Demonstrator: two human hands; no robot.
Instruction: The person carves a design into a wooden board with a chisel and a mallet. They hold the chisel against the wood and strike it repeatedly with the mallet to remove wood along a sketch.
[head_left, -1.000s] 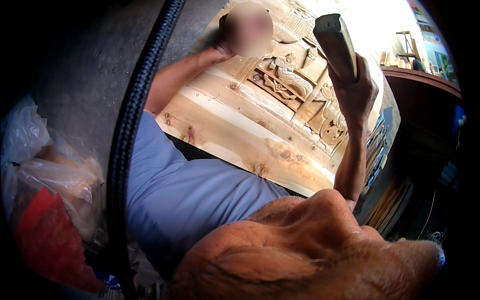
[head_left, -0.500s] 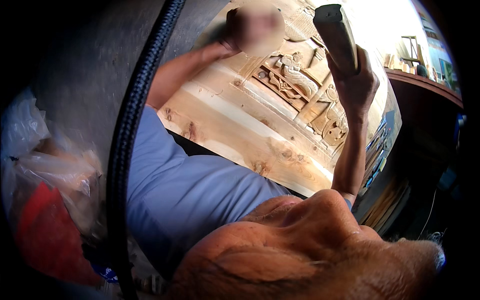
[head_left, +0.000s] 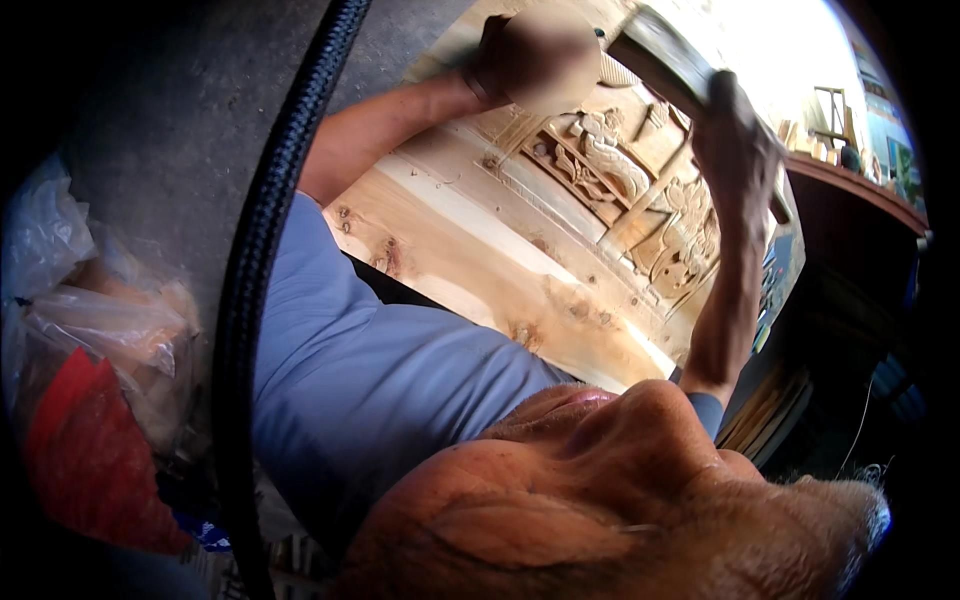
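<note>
Head view only, pic upright, person's face fills the lower edge.

Left hand (head_left: 535,60) at top centre, fist closed on sth small against the carved wood panel (head_left: 600,200). Likely a chisel, but the tool itself is hidden by the fingers, so can't say for sure. Fist rests on or just above the panel's upper carved area.

Right hand (head_left: 735,150) upper right, wrapped tight round a dark mallet (head_left: 655,55), head of it angled toward the left fist, close to it but can't tell if touching.

Panel lies tilted across the lap/bench, pale plain border toward the body, relief figures and scrollwork further up, between the two hands.

Left of frame: black braided hose (head_left: 270,230) runs top to bottom; clear plastic bags (head_left: 90,310) w/ sth red (head_left: 85,450) beside them, on grey floor. Blue shirt (head_left: 370,380) mid frame.

To do this step well, imo: keep left fist braced on the wood so the edge doesn't skid, strike square on the tool's end, light taps near fine relief, cut w/ the grain, fingers clear of the mallet's path.
</note>
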